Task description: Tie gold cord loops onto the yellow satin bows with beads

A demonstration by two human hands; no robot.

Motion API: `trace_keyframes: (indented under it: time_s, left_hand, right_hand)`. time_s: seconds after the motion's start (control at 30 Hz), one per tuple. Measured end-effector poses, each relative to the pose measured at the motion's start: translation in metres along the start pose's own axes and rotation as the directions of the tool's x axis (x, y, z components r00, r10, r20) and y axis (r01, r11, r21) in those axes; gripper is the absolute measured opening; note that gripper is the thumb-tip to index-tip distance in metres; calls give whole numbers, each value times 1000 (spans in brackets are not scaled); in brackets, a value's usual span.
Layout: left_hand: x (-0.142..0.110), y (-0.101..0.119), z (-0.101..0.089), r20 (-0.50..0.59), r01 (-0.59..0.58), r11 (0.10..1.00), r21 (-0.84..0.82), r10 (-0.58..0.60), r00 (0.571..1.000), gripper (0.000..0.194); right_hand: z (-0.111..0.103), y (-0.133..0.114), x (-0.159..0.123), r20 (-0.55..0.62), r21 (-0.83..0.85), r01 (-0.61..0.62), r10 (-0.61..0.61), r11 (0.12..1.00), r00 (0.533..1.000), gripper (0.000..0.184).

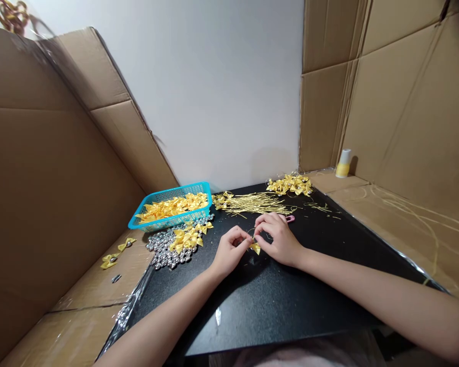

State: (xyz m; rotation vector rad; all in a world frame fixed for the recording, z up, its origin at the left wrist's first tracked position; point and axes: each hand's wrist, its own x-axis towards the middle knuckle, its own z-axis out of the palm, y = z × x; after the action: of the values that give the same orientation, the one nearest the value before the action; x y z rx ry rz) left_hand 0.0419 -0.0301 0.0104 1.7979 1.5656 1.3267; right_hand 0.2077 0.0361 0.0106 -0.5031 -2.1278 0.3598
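My left hand [233,248] pinches a small yellow ribbon bow [255,248] over the middle of the black tabletop [290,300]. Close beside it, my right hand [277,237] has its thumb and fingertips drawn together at a thin strand near the bow; the strand is too fine to follow clearly. Partly behind the right hand lies a pink-handled tool [290,218], mostly hidden. To the left of my hands, several loose yellow bows [187,238] rest on a pile of silver beads [162,250].
A turquoise basket [134,220] of yellow bows stands back left. Gold twist ties [256,203] lie behind my hands, with beaded bows [290,184] at the back right. A thread spool [343,163] stands on cardboard at right. Cardboard walls [34,168] flank the table.
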Motion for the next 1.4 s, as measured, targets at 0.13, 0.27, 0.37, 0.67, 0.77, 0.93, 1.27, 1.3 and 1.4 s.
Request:
trace_keyframes:
  time_s: [0.13,0.27,0.37,0.67,0.77,0.93,1.27,1.3,1.4]
  left_hand:
    - [1,1,0,6,-1,1000,-18,1,1000,18]
    - [1,2,0,-31,-21,1000,1,21,999,19]
    - [0,3,-1,-66,-41,999,25,43,997,19]
    - [-3,8,-1,-100,-123,982,145,138,985,16]
    - [-3,8,-1,-97,-142,976,167,160,982,15]
    - [-4,9,-1,-111,-177,961,215,204,973,13]
    - [-5,11,0,-100,-180,958,223,206,973,16]
    - [-5,11,0,-105,-173,959,227,200,974,17]
    - [-5,12,-1,-121,-152,958,243,185,975,17]
  right_hand:
    - [0,1,-1,6,5,-4,3,1000,1000,8]
    - [-1,-1,-1,12,20,-49,49,999,999,7]
    - [0,-1,-1,6,54,-112,112,992,994,6]
    - [5,1,-1,-50,123,-121,128,985,990,10]
    - [4,1,0,-67,98,-96,103,990,992,10]
    - [5,0,-1,-67,89,-102,109,991,992,10]
    - [5,-2,-1,-38,101,-136,141,986,989,10]
    - [4,-3,-1,-33,96,-135,139,986,990,10]
    - [3,-3,-1,-18,88,-136,138,987,990,11]
